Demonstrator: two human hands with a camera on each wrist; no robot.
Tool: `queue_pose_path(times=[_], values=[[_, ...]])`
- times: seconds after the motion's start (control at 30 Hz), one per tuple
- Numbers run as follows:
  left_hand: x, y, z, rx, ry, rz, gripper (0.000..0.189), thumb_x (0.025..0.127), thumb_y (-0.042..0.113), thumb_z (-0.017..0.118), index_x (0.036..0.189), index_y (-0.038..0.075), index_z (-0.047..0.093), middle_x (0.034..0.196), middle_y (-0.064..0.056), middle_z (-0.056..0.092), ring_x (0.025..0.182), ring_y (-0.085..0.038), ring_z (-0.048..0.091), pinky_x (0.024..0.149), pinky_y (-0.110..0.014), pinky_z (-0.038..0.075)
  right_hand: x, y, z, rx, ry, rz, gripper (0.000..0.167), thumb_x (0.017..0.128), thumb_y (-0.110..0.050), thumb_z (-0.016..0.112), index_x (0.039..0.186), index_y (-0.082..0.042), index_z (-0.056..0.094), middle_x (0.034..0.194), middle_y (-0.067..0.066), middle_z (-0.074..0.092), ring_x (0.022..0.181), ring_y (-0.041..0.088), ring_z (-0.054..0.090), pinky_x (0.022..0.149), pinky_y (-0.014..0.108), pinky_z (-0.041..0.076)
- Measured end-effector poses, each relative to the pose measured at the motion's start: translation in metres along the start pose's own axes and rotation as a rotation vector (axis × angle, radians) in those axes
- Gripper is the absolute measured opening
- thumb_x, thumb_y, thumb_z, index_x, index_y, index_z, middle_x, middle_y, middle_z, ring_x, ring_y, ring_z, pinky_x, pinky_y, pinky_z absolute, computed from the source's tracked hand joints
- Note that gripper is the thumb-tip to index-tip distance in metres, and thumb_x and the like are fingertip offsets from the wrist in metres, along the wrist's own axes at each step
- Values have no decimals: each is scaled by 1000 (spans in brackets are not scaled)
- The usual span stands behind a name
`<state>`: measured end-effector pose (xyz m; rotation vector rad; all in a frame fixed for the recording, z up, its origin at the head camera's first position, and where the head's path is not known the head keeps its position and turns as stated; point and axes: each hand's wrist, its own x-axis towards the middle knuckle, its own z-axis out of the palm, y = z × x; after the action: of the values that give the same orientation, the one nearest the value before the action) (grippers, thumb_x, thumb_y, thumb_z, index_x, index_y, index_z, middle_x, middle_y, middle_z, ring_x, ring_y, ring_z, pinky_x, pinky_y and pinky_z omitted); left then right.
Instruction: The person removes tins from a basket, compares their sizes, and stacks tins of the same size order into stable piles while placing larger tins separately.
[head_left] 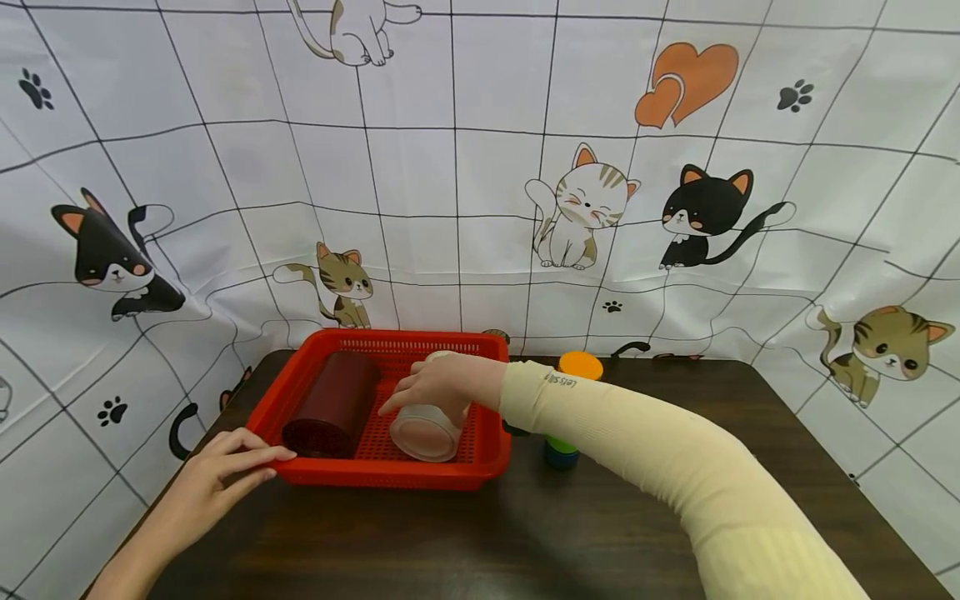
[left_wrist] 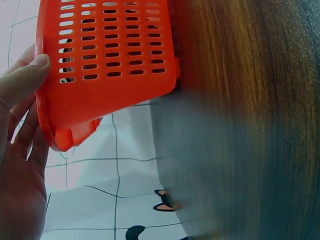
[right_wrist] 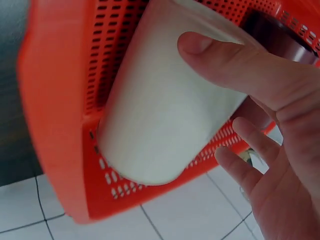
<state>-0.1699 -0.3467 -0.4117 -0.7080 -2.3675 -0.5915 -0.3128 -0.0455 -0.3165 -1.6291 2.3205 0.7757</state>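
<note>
In the head view, a red plastic basket point(head_left: 375, 477) stands on the table with a dark maroon cylinder point(head_left: 335, 400) lying along its left side. To the right of that lies a white cylindrical container point(head_left: 425, 435) with a pale translucent end. My left hand point(head_left: 213, 483) grips the basket's front left corner, thumb on the rim and fingers beneath it in the left wrist view. Over the white container is my right hand point(head_left: 435, 383), its fingers spread; in the right wrist view the thumb point(right_wrist: 215, 57) lies across the container, while two fingertips stand apart from it.
Just right of the basket, partly behind the right sleeve point(head_left: 622, 425), stands an item with an orange top point(head_left: 581, 365) and a green and blue lower part. Dark wood tabletop point(head_left: 420, 542) runs in front. A white cat-print sheet point(head_left: 487, 167) rises behind and at both sides.
</note>
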Motion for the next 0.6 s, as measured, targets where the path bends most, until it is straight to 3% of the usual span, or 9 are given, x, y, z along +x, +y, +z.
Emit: queue_pose_path(times=[0.13, 0.6], values=[[0, 0, 0, 1, -7, -2, 57, 62, -8, 83, 105, 28, 77, 95, 17, 58, 94, 7, 41, 72, -14, 33, 10, -4, 3, -28, -6, -19, 103, 75, -28, 86, 156, -38, 23, 160, -8, 33, 143, 22, 37, 112, 39, 40], [0, -1, 1, -11, 5, -4, 56, 62, -8, 84, 105, 28, 76, 95, 15, 59, 94, 5, 41, 73, -15, 33, 28, -1, 7, 100, -27, 42, 103, 72, -32, 88, 153, -46, 25, 159, -13, 34, 147, 25, 33, 105, 42, 47]])
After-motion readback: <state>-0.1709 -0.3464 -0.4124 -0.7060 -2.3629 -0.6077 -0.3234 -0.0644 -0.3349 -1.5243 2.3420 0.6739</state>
